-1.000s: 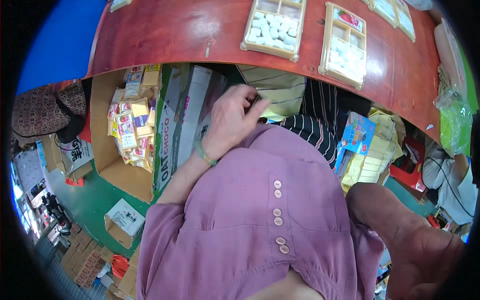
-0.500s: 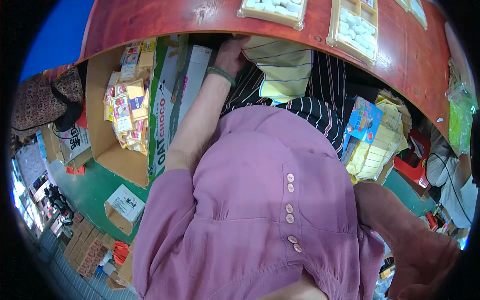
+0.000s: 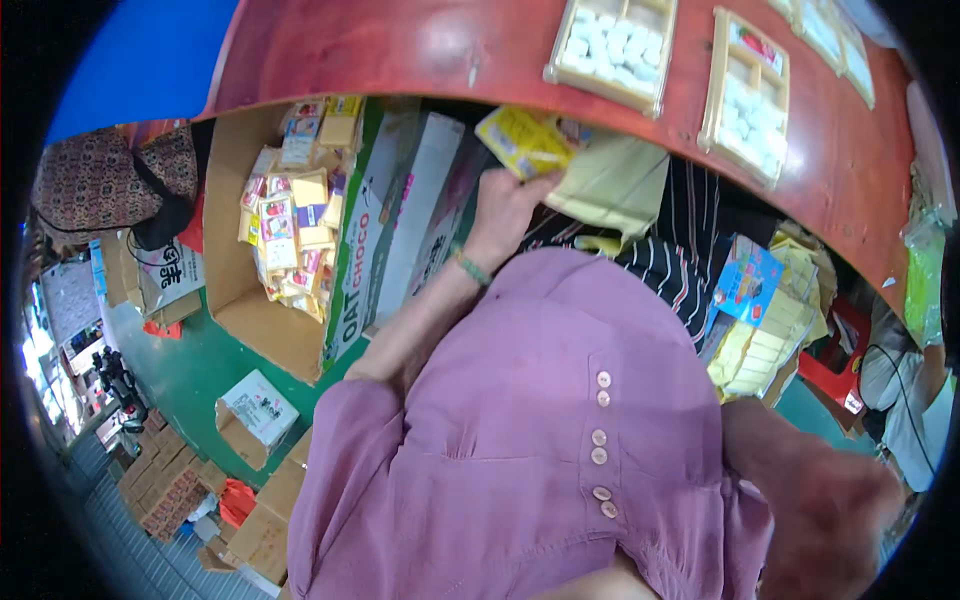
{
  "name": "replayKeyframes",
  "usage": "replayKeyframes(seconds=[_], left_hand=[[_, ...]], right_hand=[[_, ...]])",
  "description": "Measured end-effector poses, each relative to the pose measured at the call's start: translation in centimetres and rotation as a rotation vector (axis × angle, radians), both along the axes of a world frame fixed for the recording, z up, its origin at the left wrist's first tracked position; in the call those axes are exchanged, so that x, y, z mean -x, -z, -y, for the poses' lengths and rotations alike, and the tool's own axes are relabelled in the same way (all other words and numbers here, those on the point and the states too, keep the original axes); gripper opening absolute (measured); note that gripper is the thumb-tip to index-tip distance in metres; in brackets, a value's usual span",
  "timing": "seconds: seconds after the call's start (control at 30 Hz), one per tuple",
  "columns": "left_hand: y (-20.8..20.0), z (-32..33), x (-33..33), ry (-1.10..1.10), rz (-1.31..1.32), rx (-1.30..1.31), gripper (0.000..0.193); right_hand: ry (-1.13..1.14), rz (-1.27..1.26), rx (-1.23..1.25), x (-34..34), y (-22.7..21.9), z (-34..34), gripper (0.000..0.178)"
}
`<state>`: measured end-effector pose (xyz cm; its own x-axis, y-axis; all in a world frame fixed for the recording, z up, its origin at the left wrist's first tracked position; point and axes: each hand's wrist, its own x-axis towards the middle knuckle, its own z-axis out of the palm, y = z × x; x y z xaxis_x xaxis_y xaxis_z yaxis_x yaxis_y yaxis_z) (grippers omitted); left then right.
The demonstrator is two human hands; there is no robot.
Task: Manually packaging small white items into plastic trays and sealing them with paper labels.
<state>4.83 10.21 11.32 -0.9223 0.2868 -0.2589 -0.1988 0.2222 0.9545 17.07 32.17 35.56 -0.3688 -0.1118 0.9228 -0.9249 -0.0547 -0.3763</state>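
Gripping a printed yellow card (image 3: 525, 145), the left hand (image 3: 508, 208) is closed narrowly at its lower edge. The card is just beside the red table's (image 3: 390, 55) near edge, by a pale yellow sheet (image 3: 615, 185) over striped trousers (image 3: 665, 285). The right hand (image 3: 835, 510) is blurred; I cannot tell its state.
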Motion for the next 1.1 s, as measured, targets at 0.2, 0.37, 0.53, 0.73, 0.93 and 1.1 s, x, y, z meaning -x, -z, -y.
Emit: replayKeyframes(seconds=[0.2, 0.37, 0.53, 0.73, 0.93, 1.1], left_hand=[[1.4, 1.3, -1.4, -0.004, 0.072, -0.158, 0.023], [0.6, -0.7, 0.2, -0.249, 0.378, -0.609, 0.018], [0.2, -3.2, 1.7, -0.187, 0.363, -0.623, 0.012], [-0.7, -4.5, -0.5, 0.093, 0.197, -0.329, 0.016], [-2.1, -3.1, -1.8, 0.160, 0.133, -0.245, 0.014], [-0.1, -0.1, -2.1, 0.098, 0.129, -0.144, 0.024]], right_hand=[[0.491, 1.114, -0.574, 3.4, 12.3, 1.5, 0.045], [0.435, 1.151, -0.943, 4.2, 22.2, 0.9, 0.057], [0.331, 1.284, -0.862, 3.6, 22.3, 2.2, 0.049], [0.205, 1.378, -0.959, 3.3, 22.0, 0.8, 0.052], [0.119, 1.441, -1.032, 3.3, 22.5, 0.2, 0.052], [0.166, 1.427, -0.949, 2.8, 22.5, 0.1, 0.057]])
